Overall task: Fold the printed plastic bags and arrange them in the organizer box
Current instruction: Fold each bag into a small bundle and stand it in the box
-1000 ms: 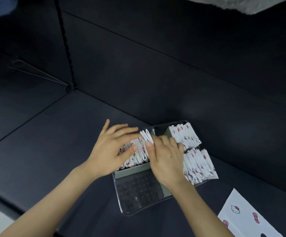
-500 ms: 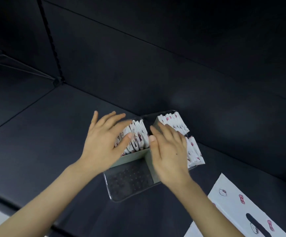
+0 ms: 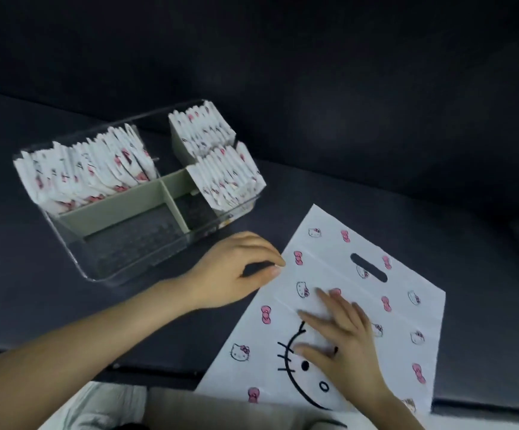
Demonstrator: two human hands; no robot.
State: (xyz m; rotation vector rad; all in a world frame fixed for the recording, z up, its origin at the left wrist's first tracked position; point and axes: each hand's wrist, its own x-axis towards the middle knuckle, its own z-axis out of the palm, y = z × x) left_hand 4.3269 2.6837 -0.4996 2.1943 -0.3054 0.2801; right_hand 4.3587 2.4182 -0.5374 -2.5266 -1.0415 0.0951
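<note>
A flat white plastic bag (image 3: 407, 318) printed with cat faces and pink bows lies on the dark surface at the lower right, its cut-out handle facing away from me. My right hand (image 3: 342, 333) presses flat on its middle with spread fingers. My left hand (image 3: 236, 271) pinches the bag's left edge between thumb and fingertips. The clear organizer box (image 3: 121, 262) with grey-green dividers (image 3: 121, 203) stands to the upper left. Several folded bags (image 3: 87, 169) fill its back left compartment and more folded bags (image 3: 217, 156) fill the right ones.
The box's front compartments show only a dotted mat (image 3: 134, 243). The dark surface meets a dark upright back panel (image 3: 314, 72) behind the box. The surface's front edge (image 3: 158, 370) runs below my arms, with light clothing (image 3: 106, 408) beneath it.
Both hands left the folded bags in the box and came down to the flat bag at the right. The view swung down and right, so the box now sits at the upper left.
</note>
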